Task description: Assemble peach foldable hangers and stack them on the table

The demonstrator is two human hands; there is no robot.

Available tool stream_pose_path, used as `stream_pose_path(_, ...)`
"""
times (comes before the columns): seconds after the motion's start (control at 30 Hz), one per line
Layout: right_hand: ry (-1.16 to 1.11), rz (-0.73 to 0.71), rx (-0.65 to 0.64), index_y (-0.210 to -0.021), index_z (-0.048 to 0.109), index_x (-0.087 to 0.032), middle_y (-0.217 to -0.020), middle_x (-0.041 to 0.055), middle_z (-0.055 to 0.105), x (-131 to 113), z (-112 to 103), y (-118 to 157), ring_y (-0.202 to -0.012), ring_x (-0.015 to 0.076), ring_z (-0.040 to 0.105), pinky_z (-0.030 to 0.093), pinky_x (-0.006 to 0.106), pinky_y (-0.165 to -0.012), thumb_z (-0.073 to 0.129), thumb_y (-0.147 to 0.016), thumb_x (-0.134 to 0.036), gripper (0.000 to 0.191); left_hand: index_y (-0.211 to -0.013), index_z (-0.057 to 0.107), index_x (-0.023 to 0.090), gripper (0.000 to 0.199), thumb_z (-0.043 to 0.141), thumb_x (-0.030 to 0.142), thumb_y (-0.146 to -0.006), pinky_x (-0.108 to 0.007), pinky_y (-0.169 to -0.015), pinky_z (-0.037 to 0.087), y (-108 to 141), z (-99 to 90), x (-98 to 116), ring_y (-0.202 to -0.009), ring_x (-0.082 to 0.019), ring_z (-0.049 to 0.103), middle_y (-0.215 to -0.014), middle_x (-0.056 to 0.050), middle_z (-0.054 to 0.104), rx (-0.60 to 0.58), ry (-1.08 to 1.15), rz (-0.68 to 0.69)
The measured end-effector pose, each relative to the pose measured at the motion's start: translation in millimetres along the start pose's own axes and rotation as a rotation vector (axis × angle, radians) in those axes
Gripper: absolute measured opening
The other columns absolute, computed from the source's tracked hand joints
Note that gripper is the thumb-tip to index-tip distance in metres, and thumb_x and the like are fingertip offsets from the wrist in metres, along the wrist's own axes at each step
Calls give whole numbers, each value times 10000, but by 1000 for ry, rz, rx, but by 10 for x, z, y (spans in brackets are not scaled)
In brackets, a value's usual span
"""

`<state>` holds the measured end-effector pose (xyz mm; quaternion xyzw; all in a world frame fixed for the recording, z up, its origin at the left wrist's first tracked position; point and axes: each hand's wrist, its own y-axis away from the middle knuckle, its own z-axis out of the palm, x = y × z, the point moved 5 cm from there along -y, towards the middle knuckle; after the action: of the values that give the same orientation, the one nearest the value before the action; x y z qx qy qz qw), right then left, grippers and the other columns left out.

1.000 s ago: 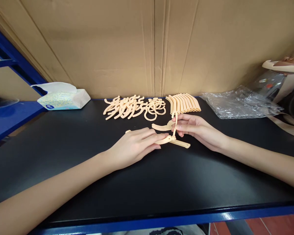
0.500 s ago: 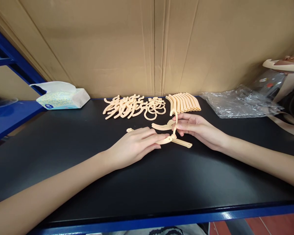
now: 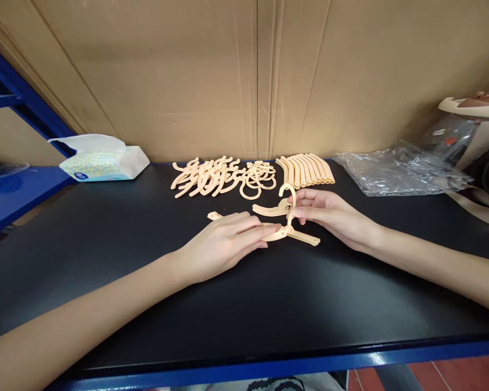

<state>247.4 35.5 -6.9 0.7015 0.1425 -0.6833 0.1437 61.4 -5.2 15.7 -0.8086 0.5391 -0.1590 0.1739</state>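
Observation:
My left hand [image 3: 228, 239] lies over a cream curved hanger arm [image 3: 275, 235] on the table, its fingers closed on it. A cream hanger hook [image 3: 294, 196] is pinched upright in my right hand [image 3: 330, 213], its curved end at the top. The foot of the hook meets the right end of the hanger arm; whether they are joined I cannot tell. Under these runs a straight cream bar [image 3: 306, 238], partly hidden by my left hand. Just behind lies another curved hanger arm [image 3: 269, 210], its right end partly covered by my right fingers.
At the back of the black table [image 3: 244, 315] are a heap of curved cream pieces [image 3: 207, 179], several loose hooks [image 3: 250, 195] and a neat row of hanger arms [image 3: 305, 169]. A tissue pack [image 3: 106, 163] stands left, a clear plastic bag [image 3: 391, 174] right. Cardboard [image 3: 187, 81] forms the back wall.
The hook has turned in my right fingers, so its curve now shows more openly toward the left. Its foot sits slightly lower against the hanger arm. My left hand has hardly moved.

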Motion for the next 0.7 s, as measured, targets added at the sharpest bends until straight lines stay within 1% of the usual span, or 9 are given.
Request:
stream_pose_path(0.1,9,-11,18,-887,638,-202,-862,-11,606,16,-14,-5,-704,104,491,418,275,-714,757,-742,-312,218,-1228,567,130,270,482,194,-981,-249,-705,493,-7,6,22,-807,-150,593,-946,-53,667,-12,-47,18)
stream_pose_path(0.17,22,-23,40,-858,620,-199,-846,-12,611,21,-12,-3,-711,109,505,417,274,-704,757,-739,-307,212,-1220,573,122,267,476,199,-983,-255,-711,507,-25,10,70,-819,-157,608,-947,-59,677,-2,-82,45)
stream_pose_path(0.27,61,-19,1,-816,584,-200,-782,-19,618,33,40,6,-723,126,544,423,280,-702,755,-741,-299,211,-1209,575,126,255,467,194,-989,-256,-755,526,-57,5,166,-861,-158,632,-981,-68,695,46,-102,99)
stream_pose_path(0.33,73,-25,-26,-821,581,-200,-784,-17,622,38,67,10,-734,132,554,428,287,-715,746,-753,-299,204,-1215,571,135,255,462,196,-992,-252,-775,531,-63,8,186,-868,-152,641,-1001,-69,699,49,-101,103)
stream_pose_path(0.43,21,-55,21,-910,597,-199,-867,2,628,34,32,10,-738,124,526,422,283,-715,722,-776,-287,204,-1212,575,134,258,476,213,-987,-233,-742,529,-33,-3,110,-831,-143,650,-962,-59,698,54,-98,36)
stream_pose_path(0.5,-31,-43,58,-1026,588,-203,-892,6,624,43,-5,9,-723,120,504,418,288,-716,712,-779,-272,285,-1191,590,129,251,495,224,-979,-213,-703,521,1,-23,34,-799,-132,656,-917,-48,694,74,-93,-13)
stream_pose_path(0.6,-87,-7,101,-1167,552,-212,-834,-18,600,51,-46,14,-688,117,488,419,307,-736,714,-765,-261,437,-1173,607,148,243,497,245,-979,-188,-667,503,29,-33,-32,-766,-111,659,-902,-32,698,81,-102,-47)
stream_pose_path(0.7,-114,11,109,-1228,544,-215,-810,-27,584,43,-50,14,-685,114,485,422,307,-739,722,-757,-261,505,-1186,602,155,256,475,258,-989,-189,-651,493,20,-18,-20,-751,-109,656,-883,-25,698,59,-121,-26)
